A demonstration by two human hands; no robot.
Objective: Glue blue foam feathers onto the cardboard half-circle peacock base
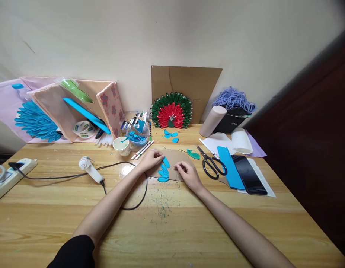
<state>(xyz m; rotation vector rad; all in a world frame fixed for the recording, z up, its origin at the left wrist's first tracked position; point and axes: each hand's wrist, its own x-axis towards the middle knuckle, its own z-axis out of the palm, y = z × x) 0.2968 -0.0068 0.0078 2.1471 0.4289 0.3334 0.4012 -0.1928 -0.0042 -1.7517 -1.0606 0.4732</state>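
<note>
A rounded piece of brown cardboard (pixel 176 155) lies on the table between my hands. Several blue paper petals (pixel 163 173) sit on it in an overlapping column. My left hand (pixel 152 159) is closed at the tip of the uppermost blue petal (pixel 166 162), which slants across the cardboard. Over the cardboard's right side, my right hand (pixel 187 173) has thumb and forefinger drawn together; whether something small is between them cannot be made out. Farther back lie a few loose blue petals (pixel 175 140). A green leaf-shaped piece (pixel 193 154) is beyond my right hand.
Black-handled scissors (pixel 211 163), a blue strip (pixel 230 167) and a phone (pixel 249 175) lie at right. A glue gun (pixel 90 169) with a looping black cable is at left. A paper cup (pixel 122 146) stands behind my left hand. A red-green feathered craft (pixel 172 111) leans at the back.
</note>
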